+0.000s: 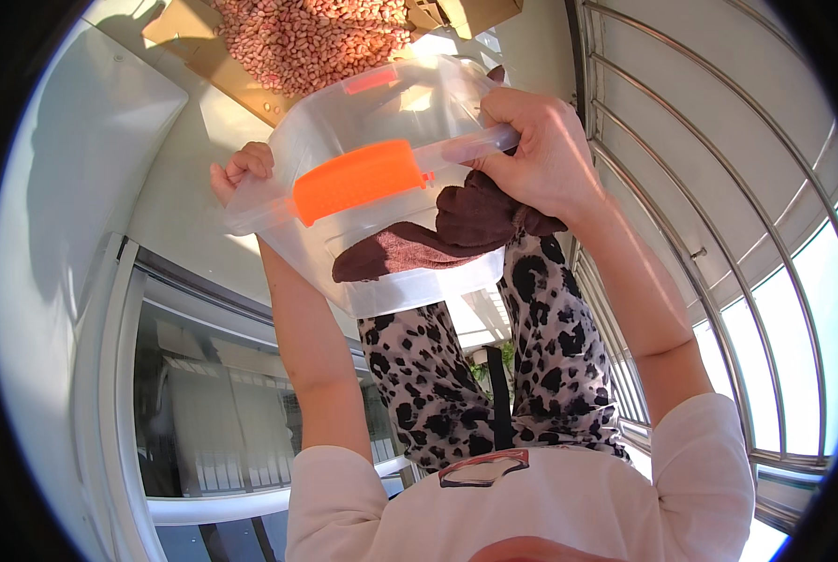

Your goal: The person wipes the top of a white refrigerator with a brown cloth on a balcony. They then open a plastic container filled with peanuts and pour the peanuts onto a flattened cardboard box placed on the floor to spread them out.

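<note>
A clear plastic storage box (383, 288) is held up in front of my legs. Across it runs a clear carrying handle with an orange grip (359, 179). My left hand (245, 170) grips the box's left side near the handle's end. The handle's right end is in my right hand (542, 151), with its fingers around that side. A dark brown cloth (419, 249) shows below the handle and reaches to my right hand, and a tip of it sticks out past the knuckles. I cannot tell whether its lower part lies inside the box or behind it.
Beyond the box, many pinkish shelled nuts or beans (313, 42) are spread on flattened cardboard (239, 91) on the floor. Metal railings (707, 274) curve along the right. On the left are a white panel (109, 105) and a glass window or door (215, 400).
</note>
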